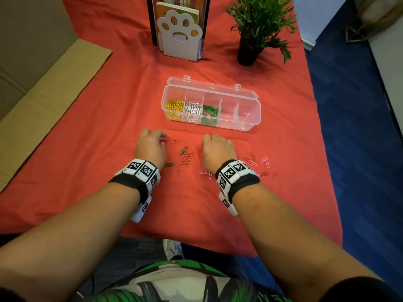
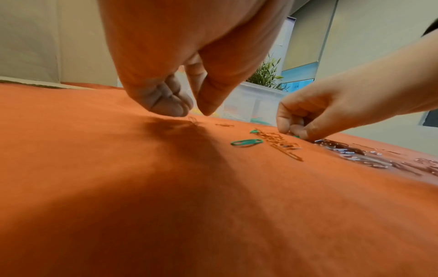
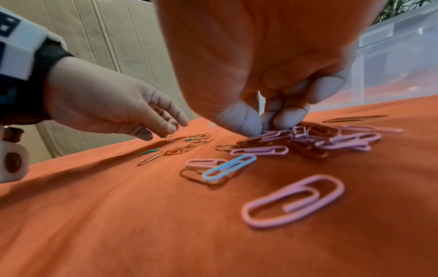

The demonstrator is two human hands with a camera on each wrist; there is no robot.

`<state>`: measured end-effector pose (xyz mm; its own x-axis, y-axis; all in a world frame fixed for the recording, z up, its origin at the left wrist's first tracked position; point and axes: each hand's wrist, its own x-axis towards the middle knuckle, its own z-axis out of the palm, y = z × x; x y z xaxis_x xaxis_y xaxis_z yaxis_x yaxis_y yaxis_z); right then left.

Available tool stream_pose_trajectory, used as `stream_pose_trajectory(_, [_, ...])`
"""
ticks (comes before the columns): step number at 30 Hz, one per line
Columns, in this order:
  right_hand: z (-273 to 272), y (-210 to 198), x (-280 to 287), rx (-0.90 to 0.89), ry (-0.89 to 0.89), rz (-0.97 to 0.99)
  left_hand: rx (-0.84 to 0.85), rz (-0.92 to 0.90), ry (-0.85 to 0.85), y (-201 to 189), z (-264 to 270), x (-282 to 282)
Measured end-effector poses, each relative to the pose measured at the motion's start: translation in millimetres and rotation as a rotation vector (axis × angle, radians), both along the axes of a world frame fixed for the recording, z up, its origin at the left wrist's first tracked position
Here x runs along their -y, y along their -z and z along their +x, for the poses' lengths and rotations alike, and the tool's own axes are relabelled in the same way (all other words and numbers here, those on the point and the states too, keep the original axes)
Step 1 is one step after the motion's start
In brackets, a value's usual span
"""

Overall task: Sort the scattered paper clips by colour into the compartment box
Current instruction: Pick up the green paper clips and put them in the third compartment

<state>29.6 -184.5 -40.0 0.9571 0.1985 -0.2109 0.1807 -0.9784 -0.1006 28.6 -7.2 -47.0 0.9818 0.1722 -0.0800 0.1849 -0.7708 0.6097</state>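
Observation:
The clear compartment box [image 1: 250, 125] stands open on the red cloth, with yellow clips [image 1: 174, 107], white clips [image 1: 192, 111] and green clips [image 1: 209, 113] in its three left compartments. Loose clips lie in front of it: red ones [image 1: 186, 159], green ones [image 1: 183, 150] [image 2: 246, 142], pink ones [image 1: 265, 161] [image 3: 294, 200] and a light blue one [image 3: 228, 165]. My left hand [image 1: 162, 138] [image 2: 196, 112] reaches its fingertips down beside a single red clip [image 1: 175, 141] and holds nothing I can see. My right hand [image 1: 216, 147] [image 3: 267, 127] pinches down into the pink and red pile on a clip whose colour is hidden.
A potted plant [image 1: 259, 25] and a white paw-shaped holder [image 1: 180, 33] stand behind the box. Flattened cardboard [image 1: 43, 83] lies at the left. The table's right edge [image 1: 322, 149] drops to blue floor.

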Motion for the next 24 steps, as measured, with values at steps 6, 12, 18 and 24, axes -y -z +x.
stream_pose_trajectory(6, [-3.1, -3.2, 3.7, 0.019, -0.001, 0.005, -0.080, 0.092, 0.256, 0.8, -3.6, 18.9])
stream_pose_trajectory(12, [0.3, -16.5, 25.8, -0.126, 0.273, 0.514, -0.149, 0.104, 0.256, -1.7, -1.1, 28.2])
stream_pose_trajectory(18, [-21.7, -21.0, 41.1, -0.365, 0.637, 0.871, -0.202, -0.113, 0.115, -10.1, -5.9, 13.8])
stream_pose_trajectory(24, [-42.4, -11.5, 33.4, -0.326, 0.414, 0.332, -0.350, -0.187, 0.040, -12.6, -13.1, -4.3])
